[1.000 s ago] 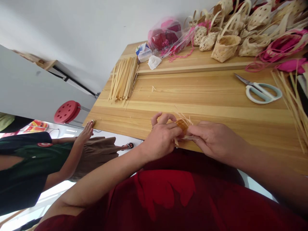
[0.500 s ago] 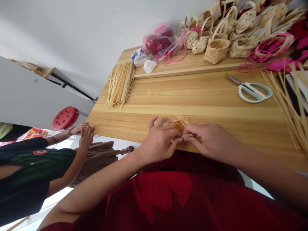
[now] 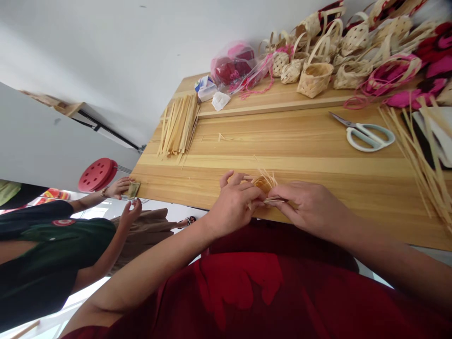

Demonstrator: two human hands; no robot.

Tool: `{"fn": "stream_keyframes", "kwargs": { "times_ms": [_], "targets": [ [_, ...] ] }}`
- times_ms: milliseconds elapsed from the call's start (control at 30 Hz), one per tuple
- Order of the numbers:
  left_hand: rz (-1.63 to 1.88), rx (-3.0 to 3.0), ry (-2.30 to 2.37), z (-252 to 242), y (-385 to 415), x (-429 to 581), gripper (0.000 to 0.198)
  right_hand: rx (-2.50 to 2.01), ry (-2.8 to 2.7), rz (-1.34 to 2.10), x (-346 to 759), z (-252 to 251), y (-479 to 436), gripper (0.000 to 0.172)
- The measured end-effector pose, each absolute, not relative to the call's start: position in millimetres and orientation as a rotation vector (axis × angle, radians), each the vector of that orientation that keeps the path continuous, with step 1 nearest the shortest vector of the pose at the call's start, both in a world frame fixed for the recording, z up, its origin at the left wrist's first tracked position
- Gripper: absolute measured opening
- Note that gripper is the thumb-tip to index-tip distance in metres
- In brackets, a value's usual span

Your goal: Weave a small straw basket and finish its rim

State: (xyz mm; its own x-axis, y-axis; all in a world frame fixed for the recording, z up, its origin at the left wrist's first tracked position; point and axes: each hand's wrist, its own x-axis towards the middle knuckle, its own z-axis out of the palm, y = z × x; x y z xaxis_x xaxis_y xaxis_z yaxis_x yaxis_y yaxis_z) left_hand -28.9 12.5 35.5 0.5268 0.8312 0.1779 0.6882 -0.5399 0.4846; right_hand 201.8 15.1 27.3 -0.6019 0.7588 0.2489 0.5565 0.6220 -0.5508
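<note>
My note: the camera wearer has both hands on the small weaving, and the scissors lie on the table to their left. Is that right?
Not quite: the head view shows the scissors to the wearer's right. The rest stands: they lie on the table, and the left hand and right hand are both on the small weaving.

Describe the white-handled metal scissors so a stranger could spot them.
On the light-brown wooden table, find the person's right hand at the near edge. Beyond it, left of the loose, straw-coloured flat strips, lie the scissors, white with pale grey-green inside their looped handles. Their pointed grey metal blades set them apart from the strips and the pale woven baskets behind.
</note>
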Motion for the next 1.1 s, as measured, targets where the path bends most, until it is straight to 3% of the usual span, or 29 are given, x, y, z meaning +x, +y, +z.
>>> {"fn": "stream_keyframes", "kwargs": {
  "times_ms": [100,400,500,600,833,1100],
  "targets": [
    [0.568,2.399,1.262,34.6,16.2,-27.4,0.012,-1.029,-2.304,0.482,202.5,22.8,9.7,0.009],
    [0.571,2.412,1.209,37.0,22.9,-26.2,0.018,-0.861,-2.344,0.166,202.6,25.4,0.0,0.021],
    [0.529,2.426,1.156,37.4,25.0,-31.7,0.011,-0.780,-2.358,0.129,203.5,24.6,-0.6,0.021],
    [0.497,2.444,1.139,36.4,25.5,-36.6,0.023,-0.743,-2.370,0.108,205.0,22.3,-0.7,0.023],
    [0.510,2.437,1.180,38.2,26.7,-32.2,0.021,-0.676,-2.399,0.042,202.7,22.5,1.7,0.022],
    [0.447,2.316,1.200,44.4,29.9,-29.9,0.015,-0.556,-2.371,-0.048,213.7,-0.7,8.4,0.035]
  ]
}}
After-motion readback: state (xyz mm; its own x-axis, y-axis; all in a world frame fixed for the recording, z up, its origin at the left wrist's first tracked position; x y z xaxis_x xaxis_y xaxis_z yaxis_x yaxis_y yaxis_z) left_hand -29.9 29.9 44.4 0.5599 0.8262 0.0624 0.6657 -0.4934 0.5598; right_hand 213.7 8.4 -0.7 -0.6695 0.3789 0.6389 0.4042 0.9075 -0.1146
